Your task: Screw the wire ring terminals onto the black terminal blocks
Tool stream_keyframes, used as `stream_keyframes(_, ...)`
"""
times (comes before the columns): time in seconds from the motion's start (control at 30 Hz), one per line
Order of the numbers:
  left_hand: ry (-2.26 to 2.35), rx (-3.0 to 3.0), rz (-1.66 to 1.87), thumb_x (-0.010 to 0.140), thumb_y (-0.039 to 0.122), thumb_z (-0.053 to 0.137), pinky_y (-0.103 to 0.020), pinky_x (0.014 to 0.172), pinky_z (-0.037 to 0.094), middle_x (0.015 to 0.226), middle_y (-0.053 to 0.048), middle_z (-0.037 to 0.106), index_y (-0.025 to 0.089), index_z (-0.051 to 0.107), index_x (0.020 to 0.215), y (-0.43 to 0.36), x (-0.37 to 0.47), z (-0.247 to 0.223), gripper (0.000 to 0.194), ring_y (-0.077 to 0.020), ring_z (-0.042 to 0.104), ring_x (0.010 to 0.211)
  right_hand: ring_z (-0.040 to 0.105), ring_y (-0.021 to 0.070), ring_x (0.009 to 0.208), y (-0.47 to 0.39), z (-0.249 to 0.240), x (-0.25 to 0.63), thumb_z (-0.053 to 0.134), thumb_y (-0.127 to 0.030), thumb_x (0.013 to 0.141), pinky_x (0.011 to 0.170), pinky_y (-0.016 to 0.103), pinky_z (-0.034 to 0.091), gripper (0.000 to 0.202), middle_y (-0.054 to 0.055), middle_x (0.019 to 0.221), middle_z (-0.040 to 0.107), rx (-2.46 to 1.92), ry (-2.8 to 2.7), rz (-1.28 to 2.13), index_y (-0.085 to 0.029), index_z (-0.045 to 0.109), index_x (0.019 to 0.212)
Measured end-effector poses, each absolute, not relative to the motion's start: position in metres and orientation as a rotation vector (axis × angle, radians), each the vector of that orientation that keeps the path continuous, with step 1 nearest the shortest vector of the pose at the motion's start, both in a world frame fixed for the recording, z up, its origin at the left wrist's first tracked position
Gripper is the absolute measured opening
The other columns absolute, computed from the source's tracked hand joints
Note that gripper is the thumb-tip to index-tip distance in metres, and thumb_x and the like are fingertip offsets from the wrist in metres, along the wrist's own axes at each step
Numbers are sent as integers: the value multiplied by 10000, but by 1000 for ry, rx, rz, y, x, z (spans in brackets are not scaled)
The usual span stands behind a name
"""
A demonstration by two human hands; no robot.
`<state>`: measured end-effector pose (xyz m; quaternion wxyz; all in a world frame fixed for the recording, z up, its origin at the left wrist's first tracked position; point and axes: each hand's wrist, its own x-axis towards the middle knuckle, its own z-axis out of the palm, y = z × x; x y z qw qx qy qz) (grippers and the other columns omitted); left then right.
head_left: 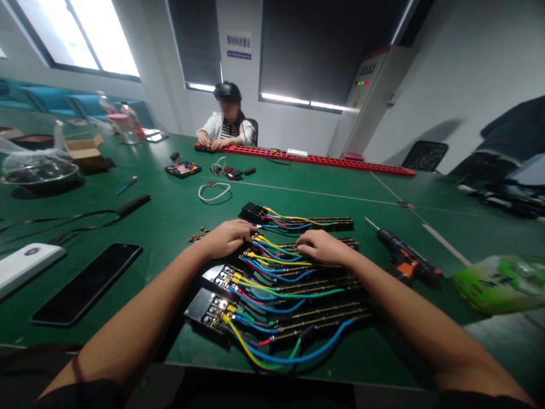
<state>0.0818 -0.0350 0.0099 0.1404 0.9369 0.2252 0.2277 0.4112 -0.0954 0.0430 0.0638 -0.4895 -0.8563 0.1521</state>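
Several black strip assemblies lie in a stack of rows before me, each with a black terminal block (204, 309) at its left end. Yellow, red, blue and green wires (293, 292) run from the blocks to long black strips (327, 318) with brass-coloured rails. My left hand (230, 237) is closed over the terminal block of the second row from the back, its fingertips by the wire lugs. Farther right, my right hand (321, 247) has its fingers curled down on the strip of that row. The farthest assembly (254, 212) lies just beyond both hands.
A cordless screwdriver (402, 253) and a green packet (498, 284) lie to the right. Small brass pieces (198, 234) are by my left wrist. At left are a phone (89, 283) and a white device (28, 266). A person (225, 119) works across the table behind a red rail (315, 159).
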Motion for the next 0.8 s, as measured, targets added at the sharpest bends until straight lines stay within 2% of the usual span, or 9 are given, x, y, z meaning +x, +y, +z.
stream_keyframes(0.8,616,2718,663,826,101,480,-404,1055,494,1245,-77,705,191,707,891,-37,82,12,253,-218,620,1195,651,237,1029,-101,42,413,546,-320,960,923,339,468,311,123,1111,729,-1514,-2586,455,-133,748,1105)
